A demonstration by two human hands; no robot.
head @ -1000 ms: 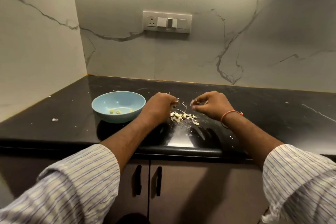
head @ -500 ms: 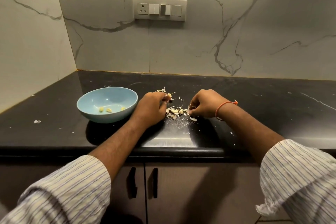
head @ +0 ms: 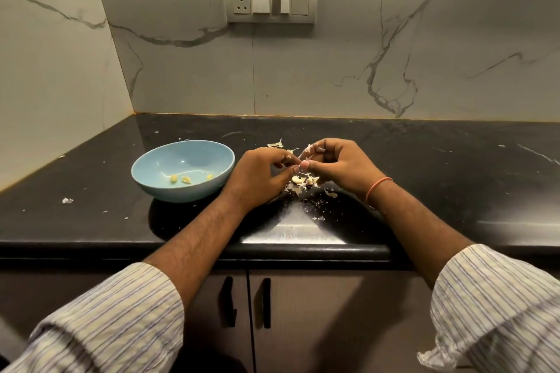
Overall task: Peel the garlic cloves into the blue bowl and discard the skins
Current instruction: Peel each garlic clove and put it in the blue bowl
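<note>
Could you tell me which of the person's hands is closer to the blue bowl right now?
The left. The left hand sits just beside the blue bowl at its right rim, while the right hand lies farther right, beyond the left hand, fingertips meeting above the garlic pile.

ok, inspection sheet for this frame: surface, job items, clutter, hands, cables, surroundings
Surface: black countertop, flecked with skin bits.
Job's things: blue bowl holds three peeled cloves; garlic pile beneath the hands.
Clutter: loose skins behind the hands, scrap far left.
Grippers: left hand and right hand meet fingertip to fingertip, pinching a small piece.
Cables: nothing seen.
Surroundings: marble wall, switch panel, cabinet doors below.
</note>
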